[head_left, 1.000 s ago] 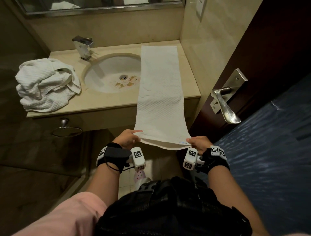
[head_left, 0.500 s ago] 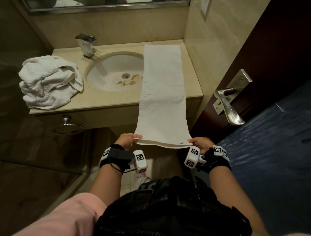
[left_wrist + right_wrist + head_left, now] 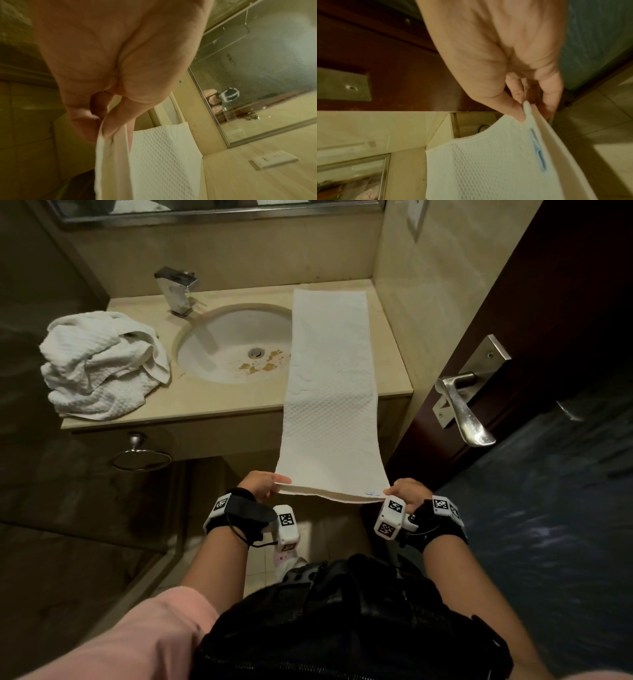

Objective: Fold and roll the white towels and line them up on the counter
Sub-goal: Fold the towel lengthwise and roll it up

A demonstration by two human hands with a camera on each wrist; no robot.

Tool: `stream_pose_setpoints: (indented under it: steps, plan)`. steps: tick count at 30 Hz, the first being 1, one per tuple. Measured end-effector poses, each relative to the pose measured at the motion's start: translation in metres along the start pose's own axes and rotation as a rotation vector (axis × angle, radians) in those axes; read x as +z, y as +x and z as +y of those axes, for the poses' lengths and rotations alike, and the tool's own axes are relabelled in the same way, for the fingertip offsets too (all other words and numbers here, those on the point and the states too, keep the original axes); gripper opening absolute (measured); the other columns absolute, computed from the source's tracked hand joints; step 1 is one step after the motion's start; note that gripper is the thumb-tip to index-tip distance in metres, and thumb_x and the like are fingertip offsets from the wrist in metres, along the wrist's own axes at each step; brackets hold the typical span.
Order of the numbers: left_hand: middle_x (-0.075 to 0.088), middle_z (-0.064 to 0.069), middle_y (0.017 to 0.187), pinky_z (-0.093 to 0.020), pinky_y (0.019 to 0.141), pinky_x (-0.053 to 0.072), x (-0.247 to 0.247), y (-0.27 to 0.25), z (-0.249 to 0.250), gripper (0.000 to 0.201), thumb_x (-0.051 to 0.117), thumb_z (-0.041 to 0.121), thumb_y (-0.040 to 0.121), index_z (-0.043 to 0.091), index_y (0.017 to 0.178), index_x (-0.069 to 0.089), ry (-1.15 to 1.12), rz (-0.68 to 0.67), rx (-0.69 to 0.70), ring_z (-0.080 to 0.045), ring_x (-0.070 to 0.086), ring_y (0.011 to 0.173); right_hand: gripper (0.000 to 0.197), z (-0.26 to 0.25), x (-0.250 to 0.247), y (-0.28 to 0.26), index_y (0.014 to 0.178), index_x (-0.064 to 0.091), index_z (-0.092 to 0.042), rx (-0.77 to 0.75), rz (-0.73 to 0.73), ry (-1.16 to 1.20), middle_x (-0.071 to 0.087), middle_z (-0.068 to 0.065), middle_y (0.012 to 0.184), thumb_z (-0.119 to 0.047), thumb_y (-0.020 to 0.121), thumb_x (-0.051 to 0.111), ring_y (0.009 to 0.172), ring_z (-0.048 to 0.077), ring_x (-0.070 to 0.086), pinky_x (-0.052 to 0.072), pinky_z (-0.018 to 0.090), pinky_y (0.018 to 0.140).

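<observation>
A long folded white towel (image 3: 330,392) is held at its near end by both hands, well apart from each other, one at each near corner. The left corner is pinched by the left hand (image 3: 261,485) between thumb and fingers (image 3: 113,121); the wrist view shows the layered edge of the cloth (image 3: 111,155) hanging from that pinch. The right corner is pinched in the same way by the right hand (image 3: 407,491), thumb on top and fingers (image 3: 549,97) curled beneath, just beside a small blue mark (image 3: 537,148) near the hem.

Away from the hands, the towel rises to the surface (image 3: 219,405), passes over its front edge and lies flat along its right part, reaching nearly to the back wall. Between the hands and the front edge the strip is held in the air with a slight sag along the near hem.

A sink (image 3: 233,344) with brownish stains near the drain is set into the surface to the left of the strip, and the towel's left edge overlaps its rim. A faucet (image 3: 178,289) stands beyond the sink. Far to the left of the left hand, a crumpled heap of white towels (image 3: 102,364) rests on the left end of the surface. A towel ring (image 3: 140,457) is fixed below that end. To the right of the right hand, a dark door with a metal door handle (image 3: 462,405) is seen.
</observation>
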State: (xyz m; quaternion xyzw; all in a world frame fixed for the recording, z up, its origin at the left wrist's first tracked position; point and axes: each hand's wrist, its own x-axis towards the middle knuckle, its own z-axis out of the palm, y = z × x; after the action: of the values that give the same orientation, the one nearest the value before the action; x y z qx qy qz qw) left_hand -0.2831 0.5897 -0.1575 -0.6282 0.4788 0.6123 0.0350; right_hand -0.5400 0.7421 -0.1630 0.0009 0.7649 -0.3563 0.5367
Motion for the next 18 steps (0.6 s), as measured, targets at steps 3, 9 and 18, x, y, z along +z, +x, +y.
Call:
stream_pose_setpoints:
  steps: [3, 9, 18]
  plan:
    - [0.057, -0.003, 0.086, -0.016, 0.057, 0.037, 0.0, -0.001, 0.002, 0.037, 0.042, -0.011, 0.092, 0.005, 0.115, 0.067, 0.005, -0.01, -0.007, -0.011, 0.044, 0.065, 0.029, 0.001, 0.003, 0.003, 0.093, 0.051, -0.011, -0.069, 0.006, 0.005, 0.055, 0.024, 0.112, 0.017, 0.089, 0.044, 0.072, 0.024, 0.056, 0.049, 0.025, 0.041]
    - [0.055, -0.013, 0.108, -0.011, 0.037, 0.038, -0.002, -0.007, 0.005, 0.036, 0.034, -0.01, 0.092, -0.009, 0.118, 0.058, -0.128, -0.058, -0.013, -0.015, 0.044, 0.061, 0.055, -0.009, 0.001, -0.004, 0.137, 0.047, -0.003, -0.088, -0.166, -0.028, 0.049, 0.02, 0.133, 0.022, 0.09, 0.032, 0.099, 0.031, 0.059, 0.053, 0.019, 0.046]
    - [0.058, -0.019, 0.112, -0.023, 0.076, 0.054, -0.004, 0.006, 0.006, 0.03, 0.046, -0.006, 0.094, -0.004, 0.121, 0.06, -0.442, -0.05, -0.005, -0.022, 0.063, 0.089, 0.043, -0.023, 0.0, -0.004, 0.141, 0.039, 0.005, -0.071, -0.18, -0.019, 0.054, 0.018, 0.117, 0.005, 0.097, 0.041, 0.073, 0.02, 0.054, 0.051, 0.019, 0.045]
